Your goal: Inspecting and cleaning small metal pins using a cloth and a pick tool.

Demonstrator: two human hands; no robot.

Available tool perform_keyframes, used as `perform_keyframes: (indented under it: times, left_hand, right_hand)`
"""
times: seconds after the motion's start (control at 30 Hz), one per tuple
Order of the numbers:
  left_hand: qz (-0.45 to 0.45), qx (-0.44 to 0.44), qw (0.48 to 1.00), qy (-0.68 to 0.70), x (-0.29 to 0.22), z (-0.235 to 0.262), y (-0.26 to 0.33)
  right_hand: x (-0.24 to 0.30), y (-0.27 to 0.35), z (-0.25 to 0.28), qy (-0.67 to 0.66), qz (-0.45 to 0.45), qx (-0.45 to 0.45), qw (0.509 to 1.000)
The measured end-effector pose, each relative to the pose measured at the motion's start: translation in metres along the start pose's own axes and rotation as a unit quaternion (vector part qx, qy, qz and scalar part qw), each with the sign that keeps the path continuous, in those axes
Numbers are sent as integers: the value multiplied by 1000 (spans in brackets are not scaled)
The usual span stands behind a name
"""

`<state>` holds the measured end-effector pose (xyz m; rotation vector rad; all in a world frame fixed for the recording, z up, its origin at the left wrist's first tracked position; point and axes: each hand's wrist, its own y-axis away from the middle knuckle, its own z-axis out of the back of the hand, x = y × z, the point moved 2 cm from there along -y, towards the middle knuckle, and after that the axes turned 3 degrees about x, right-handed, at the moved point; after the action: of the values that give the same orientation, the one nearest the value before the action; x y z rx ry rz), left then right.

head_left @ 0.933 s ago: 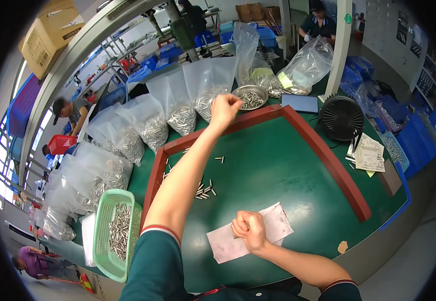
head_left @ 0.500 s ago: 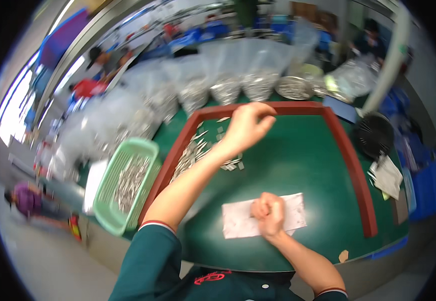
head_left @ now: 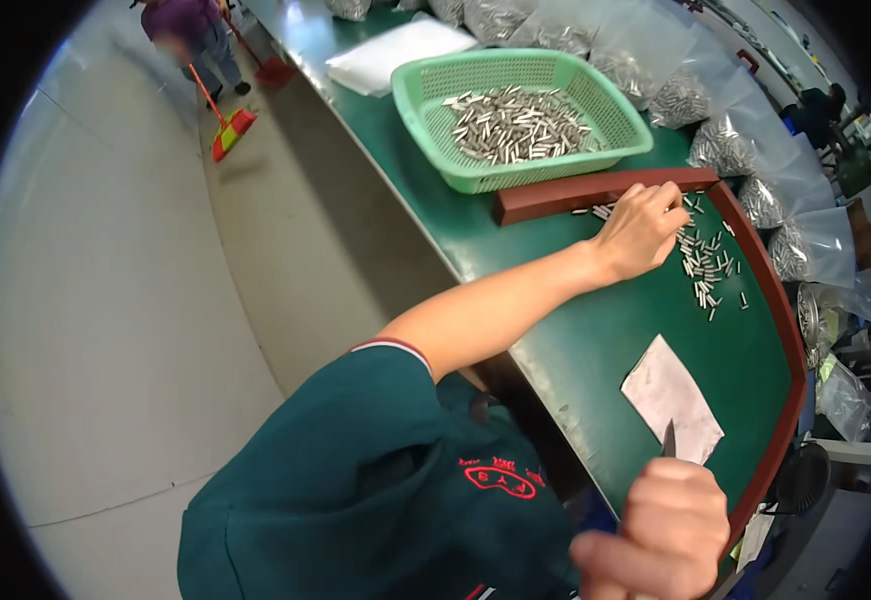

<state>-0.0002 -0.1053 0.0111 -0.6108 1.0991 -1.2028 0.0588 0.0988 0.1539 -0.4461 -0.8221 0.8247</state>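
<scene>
My left hand [head_left: 642, 228], knuckles up and fingers curled, is at the pile of small metal pins [head_left: 707, 265] beside the red-brown wooden frame [head_left: 595, 190]. What its fingertips hold, if anything, is hidden. My right hand [head_left: 667, 525] is closed in a fist close to the camera. A pointed grey metal tool [head_left: 668, 438] sticks out of that fist; its handle is covered. Beyond the tip, a white cloth [head_left: 670, 392] lies flat on the green tabletop [head_left: 595, 350].
Past the frame sits a green plastic basket [head_left: 435, 165] of metal pins, beside a white packet [head_left: 395, 52]. Clear bags of metal parts [head_left: 680, 100] line the table's far side. A black round container [head_left: 803, 478] stands outside the frame. A person [head_left: 190, 30] with a broom [head_left: 230, 132] is on the floor.
The view has swung left toward the basket and floor. My left hand has come down from above the frame's far edge to the pins. My right fist has moved off the cloth.
</scene>
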Motion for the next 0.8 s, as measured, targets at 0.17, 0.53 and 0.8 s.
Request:
perform_keyframes:
  times: [0.17,0.53,0.8]
  left_hand:
    - [6,11,1000,-10,8,-5,9]
    - [3,11,1000,9,13,-19,19]
    - [14,0,1000,4,15,-19,19]
  right_hand:
    - [25,-54,-9,-72,-18,104,992]
    - [27,-83,-50,-105,32,111,988]
    - [31,-90,-57,-173,-179,171,953]
